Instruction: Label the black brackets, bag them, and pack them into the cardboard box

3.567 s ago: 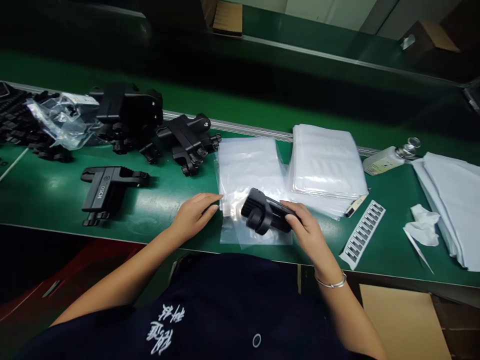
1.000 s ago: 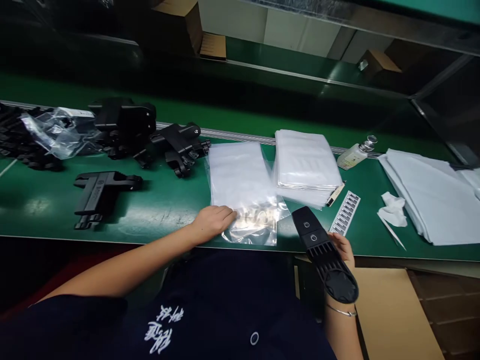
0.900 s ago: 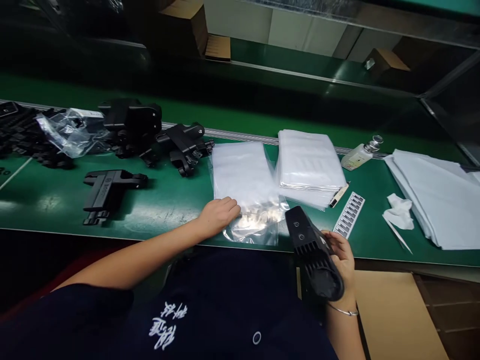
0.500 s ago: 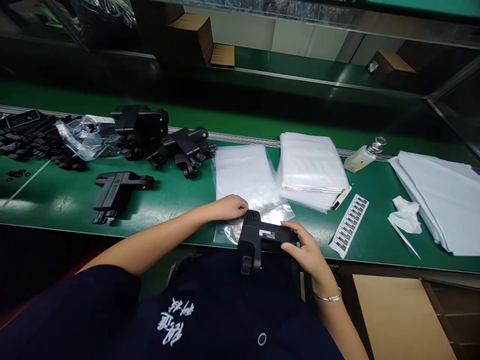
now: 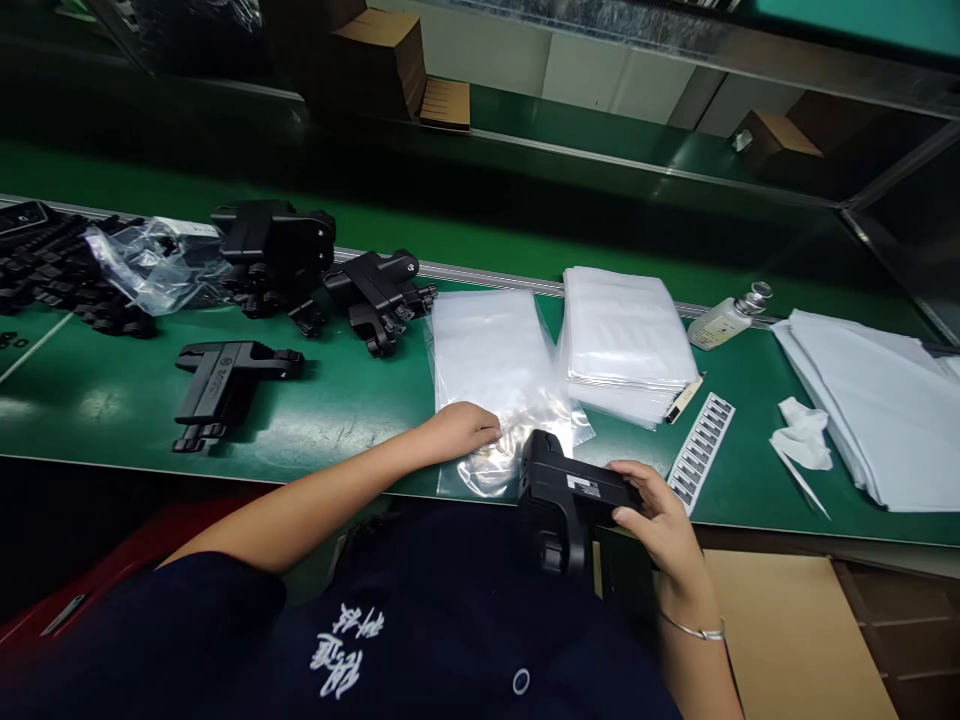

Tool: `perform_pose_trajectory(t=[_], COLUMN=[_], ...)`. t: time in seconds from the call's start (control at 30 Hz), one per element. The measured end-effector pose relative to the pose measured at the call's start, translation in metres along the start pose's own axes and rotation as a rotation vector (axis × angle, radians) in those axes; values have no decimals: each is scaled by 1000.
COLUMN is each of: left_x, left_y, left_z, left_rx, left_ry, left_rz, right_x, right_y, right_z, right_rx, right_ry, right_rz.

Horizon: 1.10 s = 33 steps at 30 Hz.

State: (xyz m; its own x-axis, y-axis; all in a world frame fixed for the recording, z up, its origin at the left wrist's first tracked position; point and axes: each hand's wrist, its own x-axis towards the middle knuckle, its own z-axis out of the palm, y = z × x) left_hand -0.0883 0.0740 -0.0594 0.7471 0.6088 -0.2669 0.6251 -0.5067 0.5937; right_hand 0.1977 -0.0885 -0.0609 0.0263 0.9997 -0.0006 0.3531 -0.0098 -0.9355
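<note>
My right hand (image 5: 660, 515) is closed round a black plastic part (image 5: 564, 492) with a small white label, held just above the near edge of the green bench (image 5: 352, 405). My left hand (image 5: 463, 432) pinches the near end of a clear plastic bag (image 5: 491, 370) lying flat on the bench. The black part sits just right of the bag's crumpled open end, slightly apart from my left hand.
A stack of clear bags (image 5: 626, 335) lies right of the flat bag. Several black parts (image 5: 300, 265) and one lone part (image 5: 221, 380) lie to the left. A label strip (image 5: 701, 452), a bottle (image 5: 727, 318), a crumpled cloth (image 5: 802, 445) and white sheets (image 5: 877, 400) sit right.
My right hand turned the black part over from a long, downward-hanging pose and brought it up beside the bag's mouth. My left hand stayed on the bag.
</note>
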Motion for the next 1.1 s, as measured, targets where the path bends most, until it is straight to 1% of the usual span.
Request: perform_pose_trajectory(t=[0.03, 0.1, 0.17, 0.23, 0.27, 0.3, 0.37, 0.4, 0.47, 0.53, 0.63, 0.7, 0.77, 0.83, 0.9, 0.93, 1.0, 1.03, 1.1], left_x=[1, 0, -6, -14, -19, -23, -30, -32, -34, -35, -37, -34, -25, -13, -2, 1, 2, -1, -8], left_y=[-1, 0, 2, 3, 3, 3, 3, 4, 5, 8, 12, 15, 22, 31, 41, 45, 52, 54, 53], left_z=[-1, -2, -1, 1, 2, 3, 5, 5, 6, 4, -1, -4, -5, -1, 5, 8, 13, 14, 13], left_rx=[-9, 45, 146, 215, 231, 235, 223, 210, 176, 148, 102, 40, -9, -2, 55, 90, 145, 160, 162], left_ry=[-3, -1, 31, 91, 126, 164, 254, 294, 330, 313, 243, 210, 242, 293, 296, 288, 309, 345, 446], left_rz=[18, 20, -40, -99, -106, -93, -19, 31, 131, 177, 144, 131, 138, 176, 277, 345, 450, 474, 461], right_x=[4, 12, 20, 25, 26, 27, 28, 28, 29, 29, 28, 28, 30, 33, 37, 39, 43, 44, 46], right_y=[-1, -5, -9, -10, -11, -11, -12, -13, -16, -17, -16, -14, -13, -12, -11, -11, -9, -8, -6], right_z=[6, 22, 35, 43, 44, 44, 45, 46, 50, 55, 62, 67, 74, 81, 87, 89, 88, 86, 79], right_rx=[58, 121, 111, 42, -10, -68, -182, -224, -269, -281, -302, -329, -368, -399, -400, -384, -327, -290, -210], right_ry=[-20, -66, -85, -47, -9, 31, 81, 86, 91, 146, 317, 383, 375, 318, 274, 273, 314, 359, 463], right_rz=[-3, 4, 24, 47, 55, 55, 22, -8, -63, -68, -38, -69, -151, -247, -309, -317, -280, -229, -83])
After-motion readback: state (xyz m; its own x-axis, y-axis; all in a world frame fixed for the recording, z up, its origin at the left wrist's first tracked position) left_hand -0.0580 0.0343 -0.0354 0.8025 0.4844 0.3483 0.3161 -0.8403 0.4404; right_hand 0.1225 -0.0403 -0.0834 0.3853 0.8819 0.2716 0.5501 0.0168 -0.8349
